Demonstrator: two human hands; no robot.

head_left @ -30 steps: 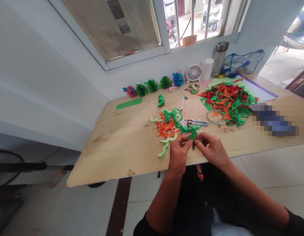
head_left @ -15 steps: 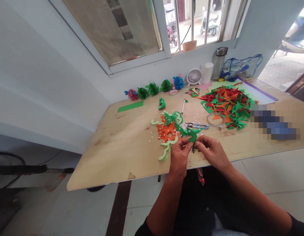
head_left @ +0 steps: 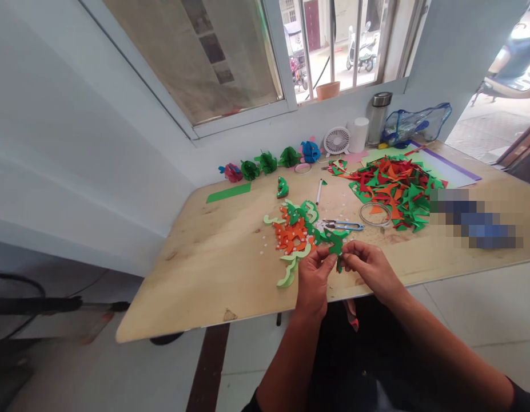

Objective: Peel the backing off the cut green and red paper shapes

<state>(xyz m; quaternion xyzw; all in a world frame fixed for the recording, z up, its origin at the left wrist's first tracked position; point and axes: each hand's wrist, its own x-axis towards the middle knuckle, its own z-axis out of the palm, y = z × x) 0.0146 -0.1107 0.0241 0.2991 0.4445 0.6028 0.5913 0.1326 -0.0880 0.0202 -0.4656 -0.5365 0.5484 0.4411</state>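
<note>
A green paper cutout [head_left: 335, 245] is pinched between my two hands above the table's front edge. My left hand [head_left: 315, 273] grips its lower left side with thumb and fingers. At its right edge, the fingertips of my right hand [head_left: 367, 263] are closed on the same piece; their exact hold is partly hidden. Just beyond the hands lie orange cutouts [head_left: 289, 233] and light green wavy paper strips [head_left: 288, 273], many with small white squares on them. Blue-handled thread snips [head_left: 344, 225] rest behind the cutout.
A heap of red, orange and green scraps [head_left: 393, 186] lies at right, with a tape roll [head_left: 376, 213] before it. A marker [head_left: 319, 191], green strip [head_left: 228, 193], folded paper figures [head_left: 268, 162], small fan [head_left: 337, 141] and glass bottle [head_left: 378, 119] stand or lie farther back.
The view has shifted slightly. Both hands keep hold of the green cutout, which has turned a little between the fingers.
</note>
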